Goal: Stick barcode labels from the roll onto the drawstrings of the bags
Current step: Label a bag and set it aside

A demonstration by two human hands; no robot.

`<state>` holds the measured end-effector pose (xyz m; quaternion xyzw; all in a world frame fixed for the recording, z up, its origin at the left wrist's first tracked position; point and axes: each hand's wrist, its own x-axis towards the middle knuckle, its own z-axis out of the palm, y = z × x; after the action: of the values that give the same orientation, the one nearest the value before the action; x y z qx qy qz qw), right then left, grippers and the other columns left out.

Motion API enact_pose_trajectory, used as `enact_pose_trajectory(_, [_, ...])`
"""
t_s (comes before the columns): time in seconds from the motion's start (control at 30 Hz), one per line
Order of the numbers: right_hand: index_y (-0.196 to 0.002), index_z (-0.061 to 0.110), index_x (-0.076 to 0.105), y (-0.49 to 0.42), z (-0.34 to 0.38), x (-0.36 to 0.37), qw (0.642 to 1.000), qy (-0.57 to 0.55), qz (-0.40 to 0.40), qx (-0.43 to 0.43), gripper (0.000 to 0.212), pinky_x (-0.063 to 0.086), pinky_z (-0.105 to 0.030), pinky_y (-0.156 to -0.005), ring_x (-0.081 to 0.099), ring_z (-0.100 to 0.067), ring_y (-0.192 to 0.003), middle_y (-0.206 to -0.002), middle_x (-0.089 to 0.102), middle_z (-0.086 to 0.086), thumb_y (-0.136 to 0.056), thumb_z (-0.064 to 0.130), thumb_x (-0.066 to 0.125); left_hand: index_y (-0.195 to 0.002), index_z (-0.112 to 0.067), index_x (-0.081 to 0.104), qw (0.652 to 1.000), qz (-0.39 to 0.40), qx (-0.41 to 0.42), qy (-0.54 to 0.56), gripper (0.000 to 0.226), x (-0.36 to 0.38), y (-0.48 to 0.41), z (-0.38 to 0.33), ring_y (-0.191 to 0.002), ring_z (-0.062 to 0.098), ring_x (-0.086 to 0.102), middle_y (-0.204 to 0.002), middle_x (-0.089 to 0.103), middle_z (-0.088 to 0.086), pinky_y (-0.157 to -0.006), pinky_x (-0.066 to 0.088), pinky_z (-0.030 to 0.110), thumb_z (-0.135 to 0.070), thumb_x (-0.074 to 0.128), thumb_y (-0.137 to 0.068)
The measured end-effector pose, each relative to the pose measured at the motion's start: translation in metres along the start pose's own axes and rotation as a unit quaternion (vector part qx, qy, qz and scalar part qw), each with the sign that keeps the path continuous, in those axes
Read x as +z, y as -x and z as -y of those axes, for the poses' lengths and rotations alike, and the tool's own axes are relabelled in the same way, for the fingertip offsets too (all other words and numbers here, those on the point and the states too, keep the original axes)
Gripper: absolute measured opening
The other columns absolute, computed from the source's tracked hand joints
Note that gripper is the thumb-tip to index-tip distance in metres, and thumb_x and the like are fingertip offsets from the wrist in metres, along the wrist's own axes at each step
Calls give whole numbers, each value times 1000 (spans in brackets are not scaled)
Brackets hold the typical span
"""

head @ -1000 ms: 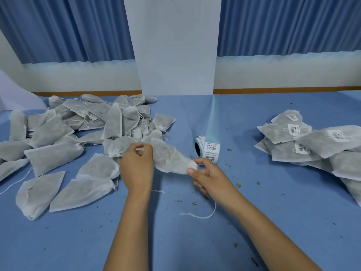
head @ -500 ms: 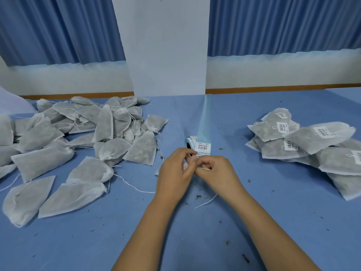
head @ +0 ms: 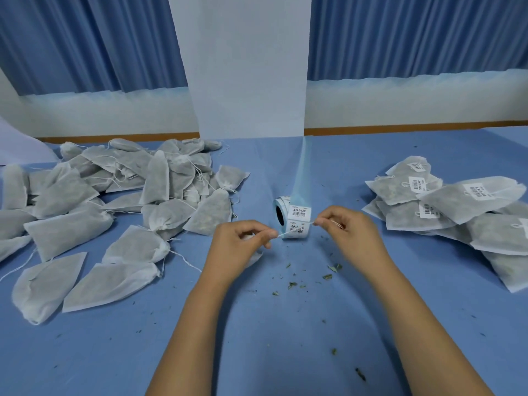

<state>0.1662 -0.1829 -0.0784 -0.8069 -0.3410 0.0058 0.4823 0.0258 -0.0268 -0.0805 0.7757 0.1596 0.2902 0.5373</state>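
The label roll point(head: 294, 220) stands on the blue table point(head: 271, 338), with barcode labels facing me and its empty backing strip point(head: 303, 170) trailing away. My left hand point(head: 237, 247) and my right hand point(head: 347, 231) each pinch an end of a white drawstring point(head: 295, 229), stretched taut across the front of the roll's lowest label. The bag belonging to this string lies mostly hidden under my left hand.
A heap of unlabelled white bags point(head: 114, 201) covers the left of the table. A pile of bags with barcode labels point(head: 445, 201) lies at the right. Dried leaf crumbs point(head: 308, 278) are scattered between my forearms. A white pillar point(head: 245, 67) stands behind the table.
My hands took a bag from the left heap to the roll, came together there, then drew apart, pulling its drawstring taut in front of the roll.
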Motion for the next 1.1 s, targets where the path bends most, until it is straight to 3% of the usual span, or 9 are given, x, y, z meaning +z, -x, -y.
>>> enact_pose_trajectory(0.13, [-73,27,63,-1,-1,2,998,22,-59,0,16,34,-29,-54,42,-9,-51,-53,51,6,-89,26,62,-62,-29,75,995,71,-61,25,23,3,0,0,-39,6,32,-48,58,-10,-41,27,14,-20,74,-83])
enact_pose_trajectory(0.27, [-76,21,66,-1,2,7,995,16,-97,-12,13,35,-32,-56,38,-11,-50,-49,44,6,-88,23,63,-70,-27,78,992,104,-54,50,10,1,0,-2,-49,9,41,-60,67,-6,-47,32,14,-29,77,-80])
enact_pose_trajectory(0.43, [-66,31,55,11,13,24,998,42,16,-36,25,29,-27,-56,38,-8,-48,-48,49,21,-88,23,64,-83,-29,80,982,28,14,186,8,8,0,-5,-43,3,32,-82,76,-1,-45,32,12,-26,73,-80])
enact_pose_trajectory(0.57, [-69,34,54,20,20,28,991,60,81,-84,24,27,-25,-54,42,-8,-51,-50,50,20,-88,22,61,-89,-32,80,994,-53,31,88,23,8,-2,3,-42,5,42,-78,75,-8,-51,40,12,-13,66,-90])
enact_pose_trajectory(0.63, [-70,33,52,22,23,27,987,55,95,-121,25,26,-24,-52,43,-8,-52,-49,48,18,-88,19,60,-92,-29,79,998,-41,44,8,20,12,0,5,-43,6,48,-70,71,-16,-57,44,13,-13,68,-89])
enact_pose_trajectory(0.7, [-72,29,55,23,23,24,983,56,94,-145,21,25,-22,-51,43,-8,-51,-49,48,17,-89,18,61,-93,-28,78,996,-6,61,-59,19,15,1,7,-45,6,52,-83,74,-20,-63,49,19,-12,70,-87])
enact_pose_trajectory(0.83, [-73,29,61,18,17,17,989,66,12,-129,17,27,-25,-53,39,-8,-47,-52,50,22,-88,24,65,-85,-23,79,996,37,56,-63,13,14,0,8,-81,1,69,-90,75,-17,-81,50,17,-11,75,-83])
enact_pose_trajectory(0.97, [-70,26,69,17,18,17,995,25,-31,-92,13,33,-27,-56,42,-8,-49,-48,51,17,-82,22,71,-74,-25,76,995,83,44,-36,14,18,3,1,-85,3,66,-88,72,-12,-78,43,11,-13,77,-81])
enact_pose_trajectory(1.1, [-67,22,70,17,24,19,993,-109,-32,-16,16,33,-20,-52,43,-5,-47,-50,56,13,-81,15,71,-72,-34,74,996,82,6,-26,21,18,3,-4,-64,12,58,-76,71,-8,-64,42,19,-21,71,-88])
